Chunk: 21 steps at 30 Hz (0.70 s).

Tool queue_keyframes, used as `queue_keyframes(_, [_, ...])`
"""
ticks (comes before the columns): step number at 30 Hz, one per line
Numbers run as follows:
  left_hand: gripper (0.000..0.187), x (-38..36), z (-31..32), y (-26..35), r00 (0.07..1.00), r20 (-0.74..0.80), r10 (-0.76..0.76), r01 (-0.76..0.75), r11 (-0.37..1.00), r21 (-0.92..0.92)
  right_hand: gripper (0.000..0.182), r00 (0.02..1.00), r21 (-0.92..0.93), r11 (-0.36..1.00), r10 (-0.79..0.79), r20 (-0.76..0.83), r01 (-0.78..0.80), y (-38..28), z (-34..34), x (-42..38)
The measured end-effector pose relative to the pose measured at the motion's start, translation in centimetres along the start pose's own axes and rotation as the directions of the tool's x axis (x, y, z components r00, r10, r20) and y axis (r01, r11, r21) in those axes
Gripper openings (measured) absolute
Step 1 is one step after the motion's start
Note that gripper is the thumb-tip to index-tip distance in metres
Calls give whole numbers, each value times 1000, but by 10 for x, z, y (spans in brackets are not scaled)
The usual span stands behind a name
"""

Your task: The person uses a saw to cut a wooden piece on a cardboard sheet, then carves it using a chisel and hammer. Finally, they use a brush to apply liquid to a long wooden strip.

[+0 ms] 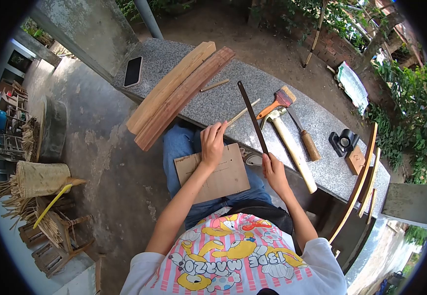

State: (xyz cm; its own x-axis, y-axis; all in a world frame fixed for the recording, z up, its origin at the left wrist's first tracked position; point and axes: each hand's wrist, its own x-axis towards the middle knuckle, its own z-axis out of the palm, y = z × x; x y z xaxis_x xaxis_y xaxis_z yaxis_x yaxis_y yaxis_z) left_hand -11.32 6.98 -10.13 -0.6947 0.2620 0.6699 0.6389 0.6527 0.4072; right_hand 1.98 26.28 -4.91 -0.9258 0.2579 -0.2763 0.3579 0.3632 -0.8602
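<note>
My left hand (212, 143) is closed around a thin wooden stick (243, 112), which points away from me over the granite bench edge. In my right hand (274, 172) is a long, narrow, dark flat metal blade (253, 118), gripped at its near end and slanting up to the left. The blade overlaps the stick in this view. Across my lap, just below my left hand, lies a piece of brown cardboard (223, 177). A second short stick (215, 85) rests on the bench.
On the granite bench (169, 54) lie a phone (133, 72), two thick wooden pieces (174, 91), a paintbrush (278, 101), a hammer (294, 152), a wooden-handled chisel-like tool (309, 143) and a small wood block (355, 160). Curved wooden strips (361, 184) lean at the right end.
</note>
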Motion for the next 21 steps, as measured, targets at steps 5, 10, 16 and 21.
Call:
queue_keyframes(5, [27, 6, -2, 2, 995, 67, -71, 72, 997, -8, 35, 1000, 11, 1000, -8, -11, 8, 0, 1, -1])
queue_keyframes(10, [21, 7, 1, -7, 934, -69, -351, 327, 915, -236, 35, 997, -64, 995, -79, -24, 77, -5, 2, 1])
queue_keyframes(16, [32, 7, -1, -12, 902, 39, -429, 423, 866, -267, 22, 982, -421, 901, -158, -103, 101, 5, 7, 12])
queue_keyframes(21, [46, 6, -4, -9, 898, 0, -439, 433, 886, -168, 20, 944, -526, 842, -262, -202, 122, -5, 18, 27])
